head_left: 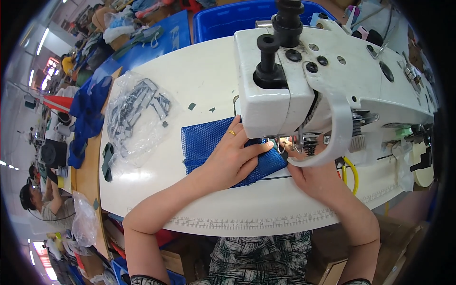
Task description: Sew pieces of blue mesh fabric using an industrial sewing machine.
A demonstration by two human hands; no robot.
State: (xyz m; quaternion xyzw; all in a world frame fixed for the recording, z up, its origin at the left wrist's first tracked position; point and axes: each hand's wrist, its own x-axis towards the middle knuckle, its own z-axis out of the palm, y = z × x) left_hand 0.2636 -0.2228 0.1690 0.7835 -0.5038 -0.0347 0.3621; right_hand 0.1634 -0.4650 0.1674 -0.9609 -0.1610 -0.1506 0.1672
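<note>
My left hand (pixel 235 156), wearing a gold ring, lies with fingers spread on a folded blue mesh fabric (pixel 202 142), its index fingertip close to the metal presser foot (pixel 281 145) of a white sewing machine (pixel 261 111). Beneath the machine's curved guard, my right hand (pixel 306 175) curls at the fabric's right edge, fingertips mostly hidden. A small dark green piece (pixel 275 146) shows by the foot; whether it is pinched is unclear.
On the curved white table (pixel 156 190) are a clear bag of grey strips (pixel 135 109), green scraps (pixel 107 161) and yellow-handled scissors (pixel 350 168). A blue bin (pixel 213 19) stands behind. At left, a wooden table edge (pixel 102 199), blue cloth (pixel 88 114) and people (pixel 42 199) working.
</note>
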